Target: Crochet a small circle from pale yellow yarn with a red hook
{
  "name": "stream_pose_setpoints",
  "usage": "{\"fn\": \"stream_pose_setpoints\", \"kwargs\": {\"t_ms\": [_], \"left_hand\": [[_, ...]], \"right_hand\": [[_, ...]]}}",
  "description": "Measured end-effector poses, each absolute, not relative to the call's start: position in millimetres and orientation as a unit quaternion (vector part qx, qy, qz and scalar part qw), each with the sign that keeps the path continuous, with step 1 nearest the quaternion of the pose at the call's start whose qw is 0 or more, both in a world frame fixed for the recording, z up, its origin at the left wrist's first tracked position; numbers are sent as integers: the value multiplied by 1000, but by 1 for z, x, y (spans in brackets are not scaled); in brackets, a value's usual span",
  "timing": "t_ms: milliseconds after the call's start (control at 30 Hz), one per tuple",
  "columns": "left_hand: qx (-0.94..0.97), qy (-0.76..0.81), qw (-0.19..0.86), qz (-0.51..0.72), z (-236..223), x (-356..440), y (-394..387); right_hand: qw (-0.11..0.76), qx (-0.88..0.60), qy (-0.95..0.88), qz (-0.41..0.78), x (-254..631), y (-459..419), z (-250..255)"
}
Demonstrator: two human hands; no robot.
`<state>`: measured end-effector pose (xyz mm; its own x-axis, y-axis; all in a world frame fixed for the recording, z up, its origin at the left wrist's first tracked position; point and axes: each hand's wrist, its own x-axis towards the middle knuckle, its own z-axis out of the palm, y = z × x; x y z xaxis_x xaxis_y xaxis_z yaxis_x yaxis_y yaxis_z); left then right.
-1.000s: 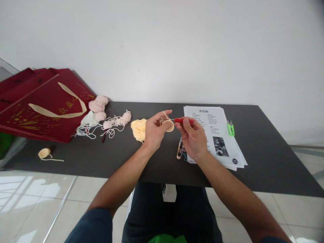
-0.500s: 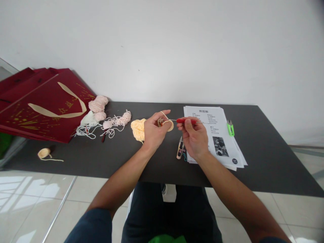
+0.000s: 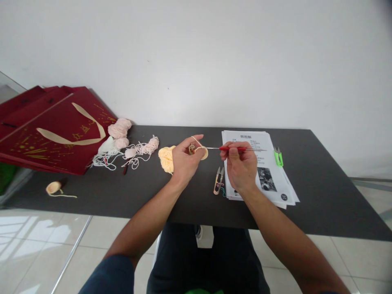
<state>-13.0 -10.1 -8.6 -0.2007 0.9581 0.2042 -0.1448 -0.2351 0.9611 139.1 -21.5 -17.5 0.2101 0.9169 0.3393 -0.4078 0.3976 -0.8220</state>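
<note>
My left hand (image 3: 183,160) pinches a small round cream crochet piece (image 3: 202,152) above the dark table (image 3: 321,188), with a strand of yarn looped over the raised forefinger. My right hand (image 3: 241,166) grips a red-handled crochet hook (image 3: 233,148), whose thin metal tip reaches left into the piece. A heap of cream yarn (image 3: 165,158) lies just behind my left hand.
Printed sheets (image 3: 269,163) lie under my right hand, green snips (image 3: 278,156) beside them. Small thread snips (image 3: 218,180) sit between my hands. Pink yarn balls (image 3: 120,128) and loose strands lie left, by red gift bags (image 3: 52,130). A cream crochet bit (image 3: 54,187) sits far left.
My right hand has drawn the hook to the right, away from the crochet piece, so more of the metal shaft shows. The left hand stays almost still.
</note>
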Motion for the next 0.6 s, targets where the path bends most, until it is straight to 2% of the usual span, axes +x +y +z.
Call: {"fn": "stream_pose_setpoints", "kwargs": {"t_ms": [600], "left_hand": [[472, 476, 378, 638, -6, -11, -15]], "right_hand": [[731, -305, -472, 386, 137, -26, -23]]}}
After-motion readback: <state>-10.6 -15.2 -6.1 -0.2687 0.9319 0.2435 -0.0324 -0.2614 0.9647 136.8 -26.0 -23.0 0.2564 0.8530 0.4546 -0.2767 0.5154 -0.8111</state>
